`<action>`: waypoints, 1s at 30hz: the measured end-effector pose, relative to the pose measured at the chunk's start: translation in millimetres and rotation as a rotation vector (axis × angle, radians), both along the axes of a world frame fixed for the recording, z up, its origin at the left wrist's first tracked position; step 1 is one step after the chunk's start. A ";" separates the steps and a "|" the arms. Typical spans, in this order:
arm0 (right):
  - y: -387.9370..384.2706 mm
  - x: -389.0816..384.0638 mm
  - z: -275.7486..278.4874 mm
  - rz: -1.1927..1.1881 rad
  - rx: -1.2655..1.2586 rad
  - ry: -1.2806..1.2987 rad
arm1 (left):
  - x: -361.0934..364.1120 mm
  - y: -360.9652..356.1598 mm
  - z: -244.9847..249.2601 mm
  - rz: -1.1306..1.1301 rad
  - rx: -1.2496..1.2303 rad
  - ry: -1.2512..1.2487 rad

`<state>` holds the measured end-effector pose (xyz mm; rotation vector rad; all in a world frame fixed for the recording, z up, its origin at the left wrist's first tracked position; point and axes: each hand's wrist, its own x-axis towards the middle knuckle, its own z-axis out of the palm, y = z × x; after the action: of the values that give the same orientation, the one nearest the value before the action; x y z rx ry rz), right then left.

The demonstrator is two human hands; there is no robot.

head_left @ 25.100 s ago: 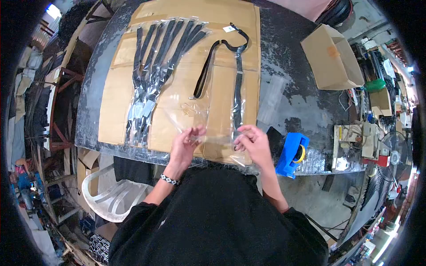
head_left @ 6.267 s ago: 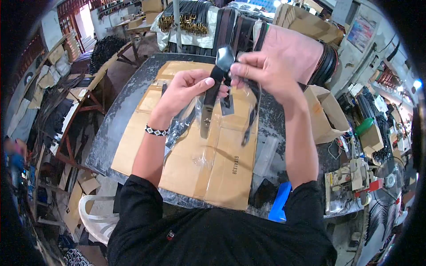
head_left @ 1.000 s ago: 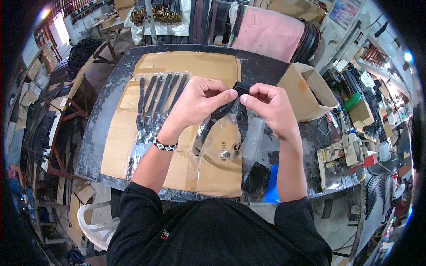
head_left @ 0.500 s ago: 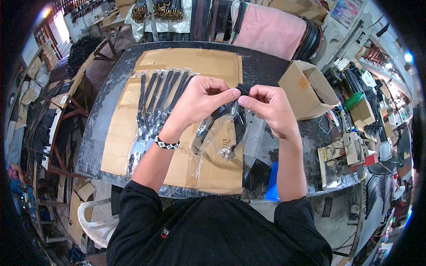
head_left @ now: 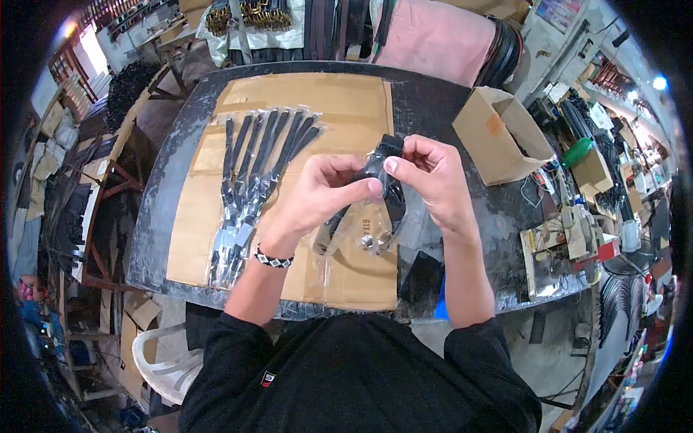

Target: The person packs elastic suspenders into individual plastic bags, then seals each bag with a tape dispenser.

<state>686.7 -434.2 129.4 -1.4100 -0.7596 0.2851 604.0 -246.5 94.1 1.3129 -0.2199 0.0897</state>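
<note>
Right hand point(head_left: 439, 179): thumb and fingers pinch the top of a folded black strap point(head_left: 390, 146). Left hand point(head_left: 312, 195): thumb and fingers grip the same strap just below; exact contact partly hidden by the fingers. Strap is held up in front of the person, above a cardboard sheet point(head_left: 289, 280), with clear plastic point(head_left: 413, 225) hanging beneath. To the left, bagged black straps point(head_left: 254, 162) lie fanned on the sheet. Sheet rests on a dark table point(head_left: 170, 206); an open carton point(head_left: 494, 141) stands at right.
</note>
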 end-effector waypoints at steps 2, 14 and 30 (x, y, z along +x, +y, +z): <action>-4.6 -0.6 -4.0 -0.022 -0.051 -0.038 | -2.3 -7.2 0.9 0.028 -0.003 -0.013; -53.1 -21.8 -23.7 -0.282 -0.127 0.056 | 2.2 -28.4 -21.3 0.088 -0.031 0.107; -311.9 -100.7 -226.9 -1.124 -1.137 0.210 | 21.5 -16.7 -63.3 0.187 -0.113 0.194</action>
<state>586.1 -746.1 -97.5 -2.5696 0.5747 -0.0699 625.5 -263.2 30.8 1.2185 0.0724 0.1306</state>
